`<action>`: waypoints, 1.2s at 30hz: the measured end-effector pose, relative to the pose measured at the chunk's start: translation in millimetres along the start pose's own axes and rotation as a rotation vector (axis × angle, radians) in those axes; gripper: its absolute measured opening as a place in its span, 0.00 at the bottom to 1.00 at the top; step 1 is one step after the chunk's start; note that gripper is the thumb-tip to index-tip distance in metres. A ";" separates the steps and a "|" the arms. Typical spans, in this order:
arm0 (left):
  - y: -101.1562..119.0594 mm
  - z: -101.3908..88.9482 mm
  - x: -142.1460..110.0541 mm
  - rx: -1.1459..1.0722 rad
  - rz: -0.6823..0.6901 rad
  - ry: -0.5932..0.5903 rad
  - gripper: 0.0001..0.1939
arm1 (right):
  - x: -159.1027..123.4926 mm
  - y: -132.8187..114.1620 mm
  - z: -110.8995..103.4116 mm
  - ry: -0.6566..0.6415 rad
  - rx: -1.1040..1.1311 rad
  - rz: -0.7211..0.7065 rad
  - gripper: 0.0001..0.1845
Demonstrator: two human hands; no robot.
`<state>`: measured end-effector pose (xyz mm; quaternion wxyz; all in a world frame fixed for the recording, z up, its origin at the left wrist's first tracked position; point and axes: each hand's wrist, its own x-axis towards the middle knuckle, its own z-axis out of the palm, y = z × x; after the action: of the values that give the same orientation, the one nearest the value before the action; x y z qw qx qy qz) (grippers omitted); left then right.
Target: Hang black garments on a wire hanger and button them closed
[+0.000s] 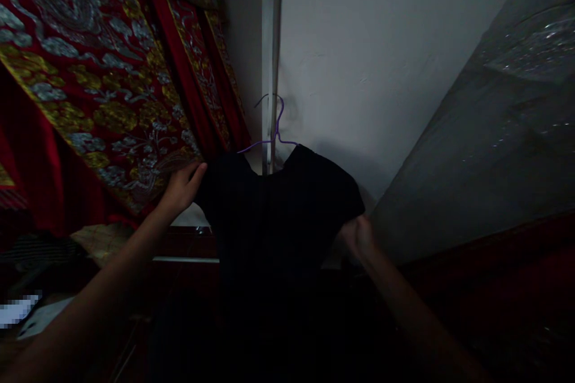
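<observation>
wall (386,42): pale grey, marked by small scuffs; a vertical strip (269,24) is fixed along it. hanging (112,78), left: red cloth, embroidered in gold and silver. sheet (485,149), right: greyish, crossed by glints. lower surfaces (507,263): dark red, largely lost in shadow; floor or furniture cannot be distinguished. light: dim throughout.

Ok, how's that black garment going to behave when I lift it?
The black garment will probably be floppy, since it looks like cloth. Its shoulders may hold shape over the purple hanger. Short sleeves suggest it's fairly light.
</observation>
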<state>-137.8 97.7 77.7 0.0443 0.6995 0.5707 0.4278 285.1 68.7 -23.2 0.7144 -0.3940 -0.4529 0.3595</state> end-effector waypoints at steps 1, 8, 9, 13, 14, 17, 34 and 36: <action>-6.2 0.8 -4.0 -0.010 -0.002 0.019 0.22 | -0.4 2.4 -7.3 0.027 0.006 0.029 0.19; -0.6 8.6 -5.9 -0.144 0.038 0.152 0.17 | 6.1 -10.1 -5.2 0.112 -0.166 -0.153 0.18; 4.3 9.7 -4.1 -0.153 0.056 0.156 0.17 | 7.1 -10.7 2.3 0.145 -0.173 -0.179 0.17; 18.4 9.5 -2.9 -0.142 0.117 0.106 0.17 | 7.2 -5.6 26.6 0.150 -0.150 -0.078 0.14; 19.3 7.9 -4.0 -0.132 0.126 0.086 0.17 | 7.5 -4.1 29.4 0.124 -0.095 -0.019 0.15; 17.7 -0.2 -8.0 -0.092 0.132 0.057 0.16 | 13.3 -3.9 25.1 0.027 0.157 0.161 0.21; 7.9 -12.5 3.2 -0.288 -0.012 0.064 0.18 | 68.2 -46.9 29.0 -0.216 -0.087 0.110 0.24; 14.5 -15.7 7.2 -0.306 -0.015 0.107 0.16 | 71.1 -55.4 30.6 -0.192 -0.084 0.116 0.24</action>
<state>-137.1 92.1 99.5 0.1230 0.6567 0.5055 0.5459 288.8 113.9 60.4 0.6287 -0.4129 -0.5103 0.4170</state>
